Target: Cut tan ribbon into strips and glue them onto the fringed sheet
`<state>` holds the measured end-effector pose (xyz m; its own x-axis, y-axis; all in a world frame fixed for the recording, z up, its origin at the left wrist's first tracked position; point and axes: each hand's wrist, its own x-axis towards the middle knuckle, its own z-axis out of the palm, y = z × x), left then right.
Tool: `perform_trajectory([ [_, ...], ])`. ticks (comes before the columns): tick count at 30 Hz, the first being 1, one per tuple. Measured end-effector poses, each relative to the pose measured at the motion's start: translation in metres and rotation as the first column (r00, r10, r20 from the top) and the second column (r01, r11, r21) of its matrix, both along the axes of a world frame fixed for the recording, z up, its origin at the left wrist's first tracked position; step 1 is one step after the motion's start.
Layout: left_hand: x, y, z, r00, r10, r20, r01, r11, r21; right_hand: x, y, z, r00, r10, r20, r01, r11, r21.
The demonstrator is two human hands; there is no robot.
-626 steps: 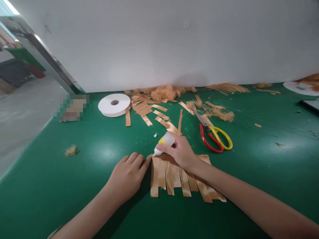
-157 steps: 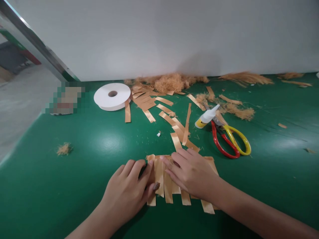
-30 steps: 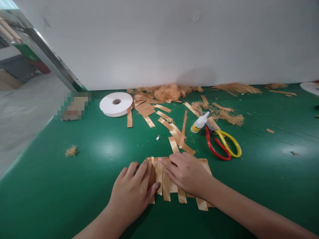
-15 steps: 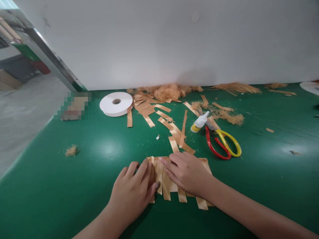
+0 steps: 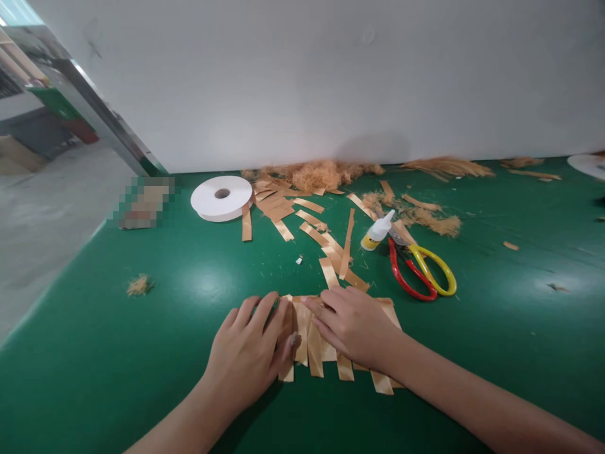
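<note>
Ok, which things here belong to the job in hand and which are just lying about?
Likely part of the job:
strip panel, under left hand and right hand
bottle
scissors
loose strips
white reel, perhaps

Probably just lying about:
frayed fibre pile
small fibre tuft
white scrap

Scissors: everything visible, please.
The scissors lie on the green table, handles toward the camera, blades pointing away and leftward. One loop handle is red, the other yellow, both glossy and plastic-looking; the blades look like grey metal. The white bottle partly hides the blades, so whether they touch can't be told. Neither the left hand nor the right hand touches them.
</note>
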<state>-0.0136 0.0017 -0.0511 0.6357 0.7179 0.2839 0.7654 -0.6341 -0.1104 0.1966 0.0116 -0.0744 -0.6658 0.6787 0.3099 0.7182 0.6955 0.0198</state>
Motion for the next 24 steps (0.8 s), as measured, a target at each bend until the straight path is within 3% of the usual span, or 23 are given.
perform_trajectory([
  [24, -0.0006, 0.0027, -0.0009, 0.998, 0.047, -0.036, -0.048, 0.998, -0.038, 0.0029, 0.0014, -0.0027, 1.000, 0.001, -0.019, -0.001, 1.000, -0.027],
])
